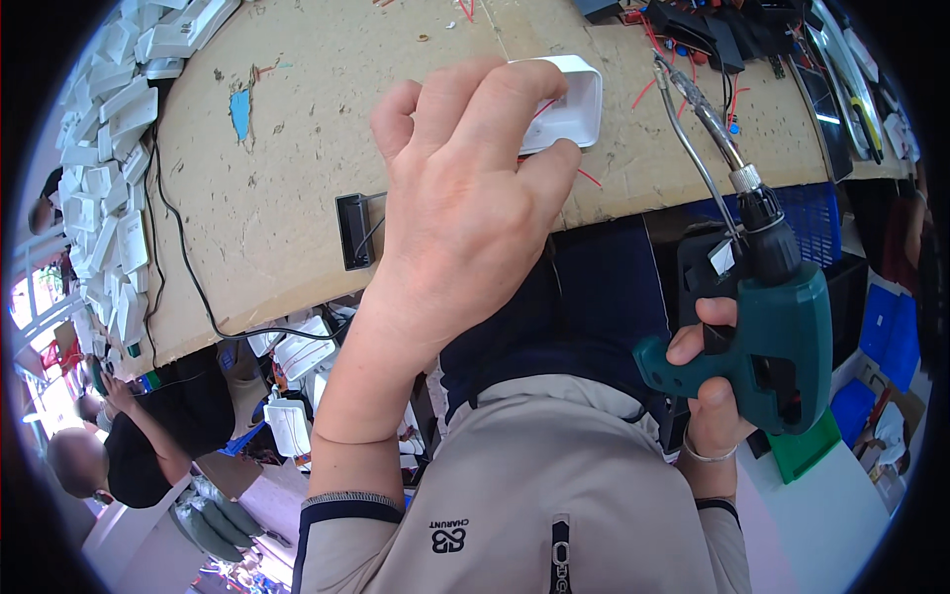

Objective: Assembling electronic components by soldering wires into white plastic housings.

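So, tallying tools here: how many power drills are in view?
1. The green power drill is in the right hand, beside the cardboard-topped bench; others may lie hidden in the clutter at the bench's far right.

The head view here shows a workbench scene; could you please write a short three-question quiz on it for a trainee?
1. True or false: the right hand holds a green power screwdriver.
2. Which does the left hand grip: A) a white plastic housing, B) a hammer, C) a blue crate?
3. What lies stacked along the cardboard-covered bench at its left edge?

Key: 1 true. 2 A. 3 white plastic parts.
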